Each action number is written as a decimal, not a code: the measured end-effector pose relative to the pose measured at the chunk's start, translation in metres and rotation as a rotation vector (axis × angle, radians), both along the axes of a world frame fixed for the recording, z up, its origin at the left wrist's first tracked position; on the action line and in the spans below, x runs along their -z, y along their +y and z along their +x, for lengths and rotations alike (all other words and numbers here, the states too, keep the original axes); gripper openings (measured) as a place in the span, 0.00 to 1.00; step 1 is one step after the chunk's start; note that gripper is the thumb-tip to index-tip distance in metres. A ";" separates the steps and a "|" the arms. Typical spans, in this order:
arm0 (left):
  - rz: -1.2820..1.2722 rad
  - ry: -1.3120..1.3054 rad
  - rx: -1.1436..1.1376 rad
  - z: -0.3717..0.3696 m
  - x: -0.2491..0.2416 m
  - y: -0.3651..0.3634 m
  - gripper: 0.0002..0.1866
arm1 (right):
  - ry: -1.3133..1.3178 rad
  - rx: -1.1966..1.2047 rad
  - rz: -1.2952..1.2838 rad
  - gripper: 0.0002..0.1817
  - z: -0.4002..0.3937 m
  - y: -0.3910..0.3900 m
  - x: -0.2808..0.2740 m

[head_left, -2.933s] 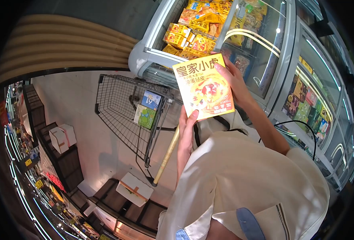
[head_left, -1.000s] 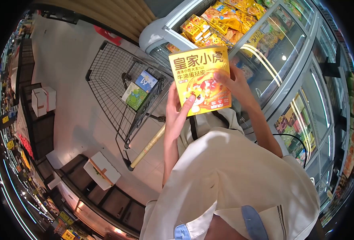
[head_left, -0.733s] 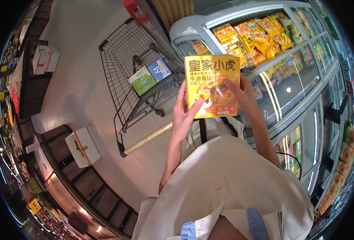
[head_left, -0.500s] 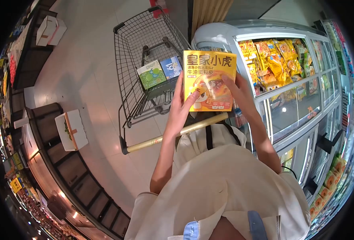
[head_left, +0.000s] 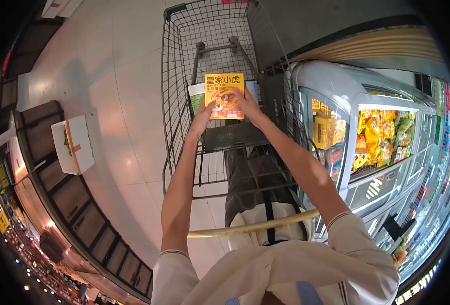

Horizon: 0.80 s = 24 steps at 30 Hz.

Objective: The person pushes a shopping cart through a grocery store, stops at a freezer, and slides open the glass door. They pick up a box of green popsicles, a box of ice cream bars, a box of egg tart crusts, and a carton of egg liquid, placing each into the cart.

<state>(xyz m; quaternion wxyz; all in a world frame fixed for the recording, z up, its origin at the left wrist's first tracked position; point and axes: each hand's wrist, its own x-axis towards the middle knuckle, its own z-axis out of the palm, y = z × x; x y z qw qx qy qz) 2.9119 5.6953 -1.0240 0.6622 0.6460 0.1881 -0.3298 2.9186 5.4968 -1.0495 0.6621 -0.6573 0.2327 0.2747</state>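
Observation:
A yellow box (head_left: 224,96) with dark lettering and a picture of food is held between my two hands over the shopping cart (head_left: 177,66). My left hand (head_left: 202,116) grips its left edge, thumb on the front. On the right edge, my right hand (head_left: 248,105) holds it with the thumb across the front. Behind the yellow box, a green and white box (head_left: 197,96) shows at the left and a strip of a blue box (head_left: 253,90) at the right, both in the cart.
The cart's pale handle (head_left: 255,226) crosses before my waist. At the right stands a glass-topped freezer (head_left: 326,81) with yellow packages (head_left: 377,132). A white foam box (head_left: 77,145) is by the dark shelving (head_left: 77,203) at the left.
Both hands have moved forward and away from my body with the yellow box, which is now over the cart and in front of the boxes there. The view has shifted with the cart nearer the centre.

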 end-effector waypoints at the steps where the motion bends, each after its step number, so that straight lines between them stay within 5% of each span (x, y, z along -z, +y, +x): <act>1: 0.013 0.039 -0.019 0.000 0.019 0.006 0.34 | 0.016 -0.013 -0.018 0.32 -0.001 0.011 0.029; 8: 0.079 0.101 -0.148 -0.017 0.111 0.034 0.31 | 0.054 -0.187 -0.249 0.33 -0.003 0.061 0.128; 13: 0.103 0.190 -0.280 -0.025 0.103 0.035 0.31 | 0.000 -0.356 -0.471 0.34 -0.002 0.074 0.115; 17: 0.303 0.006 -0.264 -0.033 0.118 0.029 0.27 | 0.025 -0.395 -0.473 0.32 -0.001 0.059 0.094; 21: 0.681 -0.386 -0.147 -0.024 0.110 0.006 0.30 | 0.008 -0.361 -0.393 0.26 -0.006 0.035 0.037; 23: 0.532 -0.427 -0.114 -0.009 0.052 -0.026 0.30 | -0.056 -0.339 -0.358 0.25 -0.021 0.022 0.060; 24: 0.446 -0.391 -0.085 -0.005 0.029 -0.043 0.28 | -0.082 -0.320 -0.292 0.24 -0.022 0.006 0.026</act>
